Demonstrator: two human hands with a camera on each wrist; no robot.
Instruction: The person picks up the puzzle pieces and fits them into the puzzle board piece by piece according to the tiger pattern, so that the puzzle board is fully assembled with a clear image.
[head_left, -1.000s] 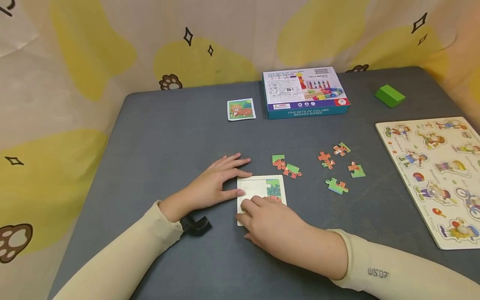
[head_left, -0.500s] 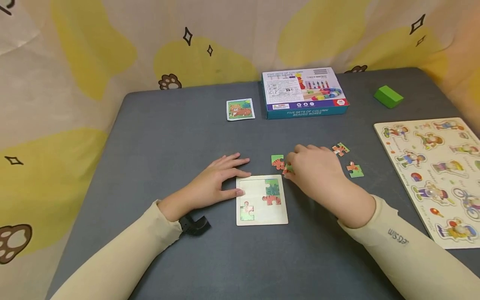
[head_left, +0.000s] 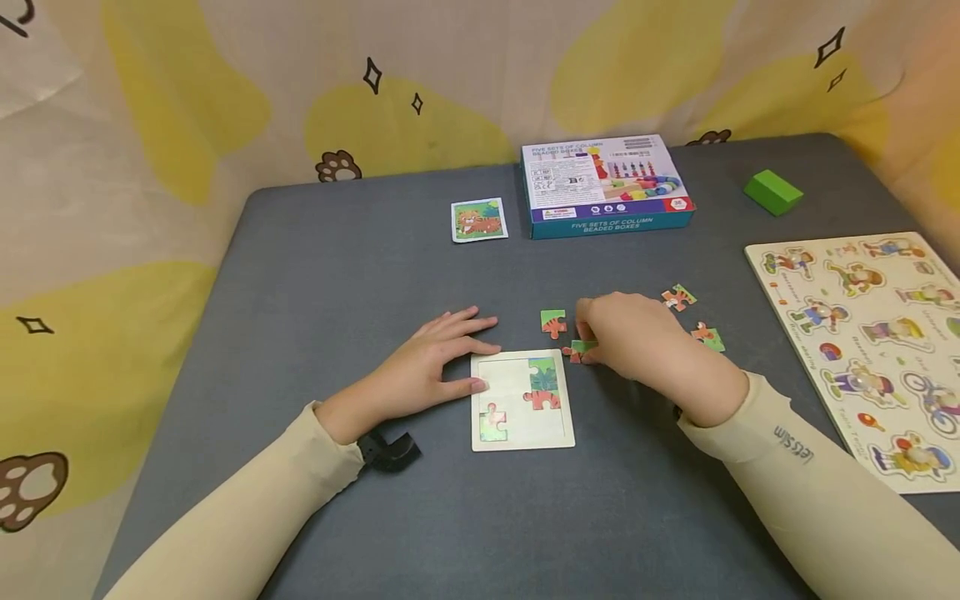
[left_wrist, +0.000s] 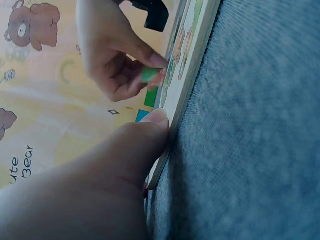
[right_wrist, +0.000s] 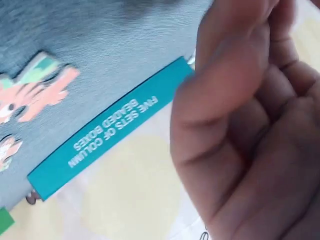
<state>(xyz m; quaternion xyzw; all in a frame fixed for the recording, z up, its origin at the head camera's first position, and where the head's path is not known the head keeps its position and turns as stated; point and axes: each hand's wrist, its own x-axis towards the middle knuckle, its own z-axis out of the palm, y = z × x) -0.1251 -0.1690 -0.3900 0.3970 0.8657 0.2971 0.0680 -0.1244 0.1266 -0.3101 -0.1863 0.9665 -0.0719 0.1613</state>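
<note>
Square pale wooden puzzle tray: (head_left: 532, 444) on the dark grey table (head_left: 360, 267), part-filled.
Left hand: (head_left: 423, 367) fingers spread straight, thumb resting on the tray's left border, nothing grasped.
Right hand: (head_left: 633, 333) pinching a green-and-orange jigsaw piece (head_left: 583, 345), just beside the tray's upper right corner; whether more lies under the palm cannot be told.
Loose stock: a striped green-and-orange jigsaw piece (head_left: 552, 323) near the pinch; two further orange-and-green jigsaw pieces beyond the right hand.
Risks (judged): a piece held in the wrong orientation would jam against its neighbours; a light thumb could let the tray slide under pressure; a sweeping knuckle could scatter loose stock.
Teal-and-white cardboard box: (head_left: 611, 196) "FIVE SETS OF COLUMN BEADED BOXES", on lid and side.
Printed curtain: (left_wrist: 60, 125) "Bear" and, cut off, "ute".
Cream right sleeve: (head_left: 742, 433) dark lettering, inverted, reading uncertain.
</note>
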